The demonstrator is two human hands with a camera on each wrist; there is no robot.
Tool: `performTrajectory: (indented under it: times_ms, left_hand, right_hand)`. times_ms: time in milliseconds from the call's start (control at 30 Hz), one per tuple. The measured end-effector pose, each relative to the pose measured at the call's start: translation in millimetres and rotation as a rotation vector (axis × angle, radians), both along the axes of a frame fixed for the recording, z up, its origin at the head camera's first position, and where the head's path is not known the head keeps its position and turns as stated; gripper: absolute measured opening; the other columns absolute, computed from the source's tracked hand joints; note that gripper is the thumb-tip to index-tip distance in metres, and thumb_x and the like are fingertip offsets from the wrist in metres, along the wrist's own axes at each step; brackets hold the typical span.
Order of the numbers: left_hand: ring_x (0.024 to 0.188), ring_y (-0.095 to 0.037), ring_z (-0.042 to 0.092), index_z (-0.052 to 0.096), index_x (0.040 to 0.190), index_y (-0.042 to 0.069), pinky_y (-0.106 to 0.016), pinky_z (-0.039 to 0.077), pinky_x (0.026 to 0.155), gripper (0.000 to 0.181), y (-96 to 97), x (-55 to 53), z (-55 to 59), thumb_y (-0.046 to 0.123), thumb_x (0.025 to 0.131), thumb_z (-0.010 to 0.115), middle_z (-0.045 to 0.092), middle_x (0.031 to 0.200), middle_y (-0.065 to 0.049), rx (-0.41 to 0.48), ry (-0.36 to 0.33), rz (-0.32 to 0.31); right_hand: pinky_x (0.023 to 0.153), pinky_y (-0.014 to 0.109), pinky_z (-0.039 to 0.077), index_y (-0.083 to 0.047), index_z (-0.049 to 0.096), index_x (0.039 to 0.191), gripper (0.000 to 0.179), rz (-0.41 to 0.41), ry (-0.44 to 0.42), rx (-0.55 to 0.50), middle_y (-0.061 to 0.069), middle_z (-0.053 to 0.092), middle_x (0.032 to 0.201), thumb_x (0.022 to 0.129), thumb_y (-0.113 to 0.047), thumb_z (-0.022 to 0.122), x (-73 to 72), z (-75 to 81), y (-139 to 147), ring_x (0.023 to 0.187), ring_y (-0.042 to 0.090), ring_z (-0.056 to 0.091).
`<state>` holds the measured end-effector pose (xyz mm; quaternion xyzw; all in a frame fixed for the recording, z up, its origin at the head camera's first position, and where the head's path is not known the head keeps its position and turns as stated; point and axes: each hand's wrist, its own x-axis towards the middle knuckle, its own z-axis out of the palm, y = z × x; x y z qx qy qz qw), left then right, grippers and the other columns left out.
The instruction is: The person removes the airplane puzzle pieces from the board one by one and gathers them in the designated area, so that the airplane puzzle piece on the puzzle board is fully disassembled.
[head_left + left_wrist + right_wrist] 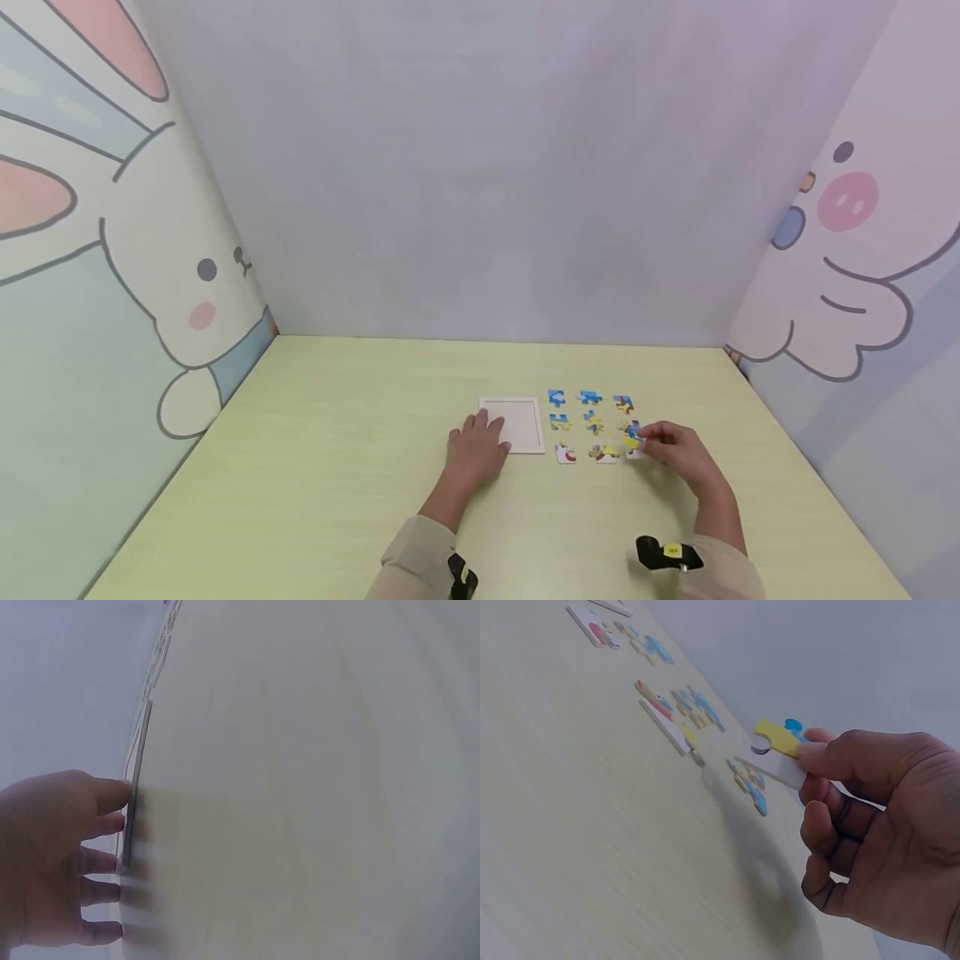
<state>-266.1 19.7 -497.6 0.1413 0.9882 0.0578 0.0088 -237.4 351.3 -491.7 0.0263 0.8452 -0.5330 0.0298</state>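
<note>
My left hand [477, 448] rests on the left side of a white square puzzle frame [540, 429], its fingers spread. In the left wrist view the thumb and fingertips lie along the edge of the frame [139, 761]. Between thumb and forefinger, my right hand [681, 452] pinches a jigsaw piece [780, 746] in white, yellow and blue. That piece is raised above the table and tilted, with a shadow below the hand in the right wrist view. Beneath it lies another jigsaw piece [751, 791], partly covered by it in the head view.
Several loose jigsaw pieces [592, 422] lie in rough rows right of the frame, apart from one another. The pale wooden table [337, 417] meets a plain back wall [480, 208]. Side walls carry a cartoon rabbit [187, 300] and a pig [847, 250].
</note>
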Motion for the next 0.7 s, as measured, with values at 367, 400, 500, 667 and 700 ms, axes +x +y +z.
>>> performTrajectory:
  times_ms: [367,400,500,667,700]
  left_hand:
    - [0.125,-0.031,0.037,0.051,0.133,0.017,-0.052,0.036,0.089,0.045,-1.9,-1.7,-2.0,0.039,0.094,0.050,0.040,0.139,-0.011,0.047,0.015,-0.003]
    - [0.125,-0.031,0.037,0.051,0.133,0.017,-0.052,0.036,0.090,0.045,-2.0,-1.4,-1.3,0.039,0.094,0.050,0.039,0.139,-0.011,0.050,0.011,-0.001]
    - [0.125,-0.032,0.037,0.052,0.132,0.016,-0.053,0.036,0.090,0.044,-2.2,0.5,0.5,0.038,0.093,0.051,0.039,0.139,-0.012,0.071,0.002,-0.002]
    - [0.125,-0.032,0.037,0.053,0.131,0.015,-0.054,0.036,0.089,0.043,-2.6,1.7,-0.6,0.036,0.093,0.053,0.040,0.138,-0.013,0.098,0.007,-0.009]
    - [0.125,-0.032,0.037,0.053,0.130,0.015,-0.054,0.036,0.090,0.043,-2.7,1.7,-0.3,0.035,0.093,0.053,0.040,0.138,-0.013,0.105,0.009,-0.009]
  right_hand:
    - [0.066,0.030,0.044,0.007,0.061,0.104,0.022,-0.046,-0.058,0.030,0.006,0.059,0.087,0.086,-0.005,0.061,1.6,-6.1,7,0.076,0.019,0.050]
    - [0.065,0.030,0.044,0.007,0.061,0.104,0.022,-0.049,-0.062,0.035,0.006,0.059,0.086,0.086,-0.005,0.061,1.7,-7.4,8,0.075,0.019,0.050]
    - [0.062,0.030,0.044,0.007,0.061,0.101,0.020,-0.056,-0.069,0.059,0.006,0.058,0.083,0.085,-0.005,0.060,1.4,-12.9,8,0.073,0.020,0.050]
    - [0.059,0.031,0.043,0.007,0.062,0.100,0.019,-0.064,-0.058,0.101,0.006,0.059,0.081,0.084,-0.004,0.060,0.9,-17.9,9,0.070,0.020,0.050]
    - [0.059,0.031,0.043,0.007,0.062,0.100,0.019,-0.060,-0.055,0.110,0.006,0.059,0.081,0.084,-0.004,0.060,0.6,-17.6,9,0.070,0.020,0.050]
